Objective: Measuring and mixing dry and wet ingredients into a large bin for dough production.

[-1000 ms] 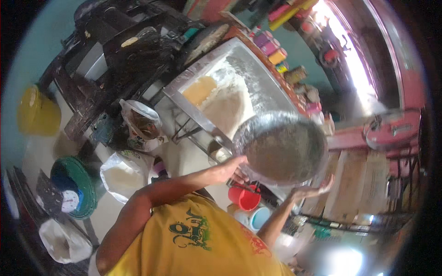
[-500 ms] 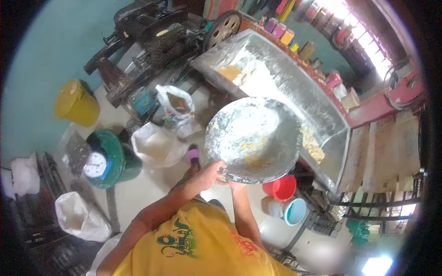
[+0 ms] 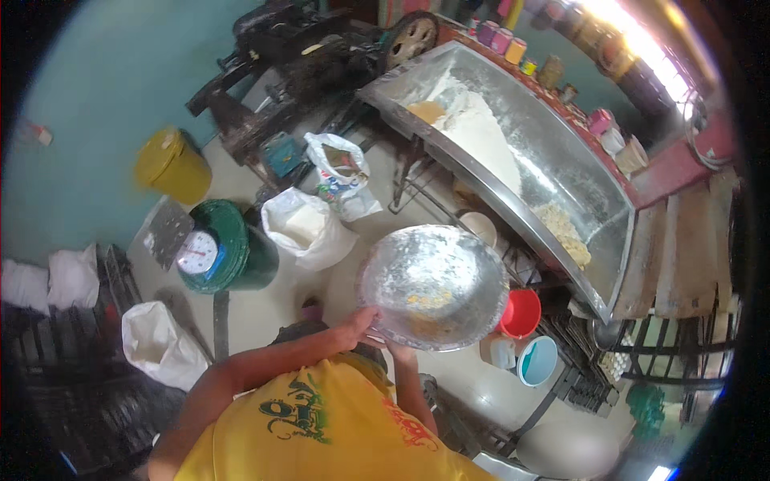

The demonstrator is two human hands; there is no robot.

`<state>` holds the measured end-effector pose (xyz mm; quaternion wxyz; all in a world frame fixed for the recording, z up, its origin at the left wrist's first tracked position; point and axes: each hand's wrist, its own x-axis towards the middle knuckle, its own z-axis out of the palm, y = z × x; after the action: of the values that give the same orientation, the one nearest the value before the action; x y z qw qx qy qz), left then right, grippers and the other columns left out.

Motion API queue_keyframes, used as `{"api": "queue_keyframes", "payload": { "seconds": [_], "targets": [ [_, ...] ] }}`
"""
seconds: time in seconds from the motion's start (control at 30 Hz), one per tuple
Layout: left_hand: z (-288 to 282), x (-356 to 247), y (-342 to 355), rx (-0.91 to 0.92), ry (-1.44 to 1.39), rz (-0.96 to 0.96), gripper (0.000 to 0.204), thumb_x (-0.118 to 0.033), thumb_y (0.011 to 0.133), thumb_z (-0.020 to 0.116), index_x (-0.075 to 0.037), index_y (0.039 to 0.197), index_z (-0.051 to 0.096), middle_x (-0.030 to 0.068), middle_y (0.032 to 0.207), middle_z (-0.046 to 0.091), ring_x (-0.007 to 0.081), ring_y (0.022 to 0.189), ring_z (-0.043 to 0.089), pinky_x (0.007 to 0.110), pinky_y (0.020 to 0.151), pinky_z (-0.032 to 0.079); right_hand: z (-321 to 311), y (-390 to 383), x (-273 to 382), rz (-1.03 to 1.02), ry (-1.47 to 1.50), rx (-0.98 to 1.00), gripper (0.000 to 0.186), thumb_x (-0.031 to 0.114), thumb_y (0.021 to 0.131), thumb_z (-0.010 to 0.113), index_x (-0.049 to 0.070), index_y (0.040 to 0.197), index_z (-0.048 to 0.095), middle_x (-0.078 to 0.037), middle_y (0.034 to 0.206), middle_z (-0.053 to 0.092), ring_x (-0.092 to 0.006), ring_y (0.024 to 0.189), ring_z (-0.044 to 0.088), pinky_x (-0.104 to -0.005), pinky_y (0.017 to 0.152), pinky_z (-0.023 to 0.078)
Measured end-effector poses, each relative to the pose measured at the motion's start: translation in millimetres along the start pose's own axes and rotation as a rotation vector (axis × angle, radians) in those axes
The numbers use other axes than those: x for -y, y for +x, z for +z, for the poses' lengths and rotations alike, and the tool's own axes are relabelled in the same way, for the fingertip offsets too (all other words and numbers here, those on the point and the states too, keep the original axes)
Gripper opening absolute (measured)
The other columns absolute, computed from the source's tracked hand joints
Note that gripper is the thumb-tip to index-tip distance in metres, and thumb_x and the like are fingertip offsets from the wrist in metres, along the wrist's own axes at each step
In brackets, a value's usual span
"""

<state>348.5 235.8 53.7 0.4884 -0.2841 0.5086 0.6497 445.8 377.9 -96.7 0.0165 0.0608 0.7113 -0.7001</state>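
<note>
Holding the basin (image 3: pixel 469 301) near the trough (image 3: pixel 529 112), on its near side, clamped the grip of the left hand (image 3: pixel 361 325) on the basin's rim. Had the right hand (image 3: pixel 399 350) at that rim too, partly hidden; could not tell its grip as apart or together. Saw yellow bits (image 3: pixel 429 301) in the basin, flour (image 3: pixel 485 140) and dough (image 3: pixel 565 236) inside the trough, a red bucket (image 3: pixel 521 313) near its front wall, a sack (image 3: pixel 321 250) left of it, a drum (image 3: pixel 258 260) farther left.

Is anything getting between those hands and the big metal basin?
Nothing visible: the left hand holds the metal basin directly on its near side. The right hand, also there, is partly hidden, so its exact contact is unclear.
</note>
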Motion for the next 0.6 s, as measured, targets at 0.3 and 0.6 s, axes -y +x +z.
{"api": "queue_keyframes", "payload": {
  "seconds": [0.3,0.6],
  "targets": [
    [-50.7,11.5,-40.4,0.005,-0.065,-0.012,0.028,-0.033,0.080,0.056,-0.010,0.094,0.056,0.0084,0.086,0.060,0.0245,0.079,0.065,0.042,0.059,0.059,32.4,-10.5,2.8,0.158,0.313,0.144,0.038,0.024,0.093,0.057,0.003,0.124,0.053,-0.014,0.121,0.059,-0.0296,0.110,0.056,-0.0448,0.097,0.045],
    [-137.8,54.7,-69.1,-0.244,0.286,0.453,0.031,-0.037,0.079,0.057,-0.006,0.081,0.064,0.0070,0.074,0.058,0.0208,0.064,0.054,0.035,0.060,0.044,180.3,4.4,38.8,0.342,0.563,0.334,0.036,0.025,0.092,0.058,0.003,0.120,0.055,-0.014,0.118,0.060,-0.0299,0.107,0.056,-0.0453,0.096,0.046]
  ]
}}
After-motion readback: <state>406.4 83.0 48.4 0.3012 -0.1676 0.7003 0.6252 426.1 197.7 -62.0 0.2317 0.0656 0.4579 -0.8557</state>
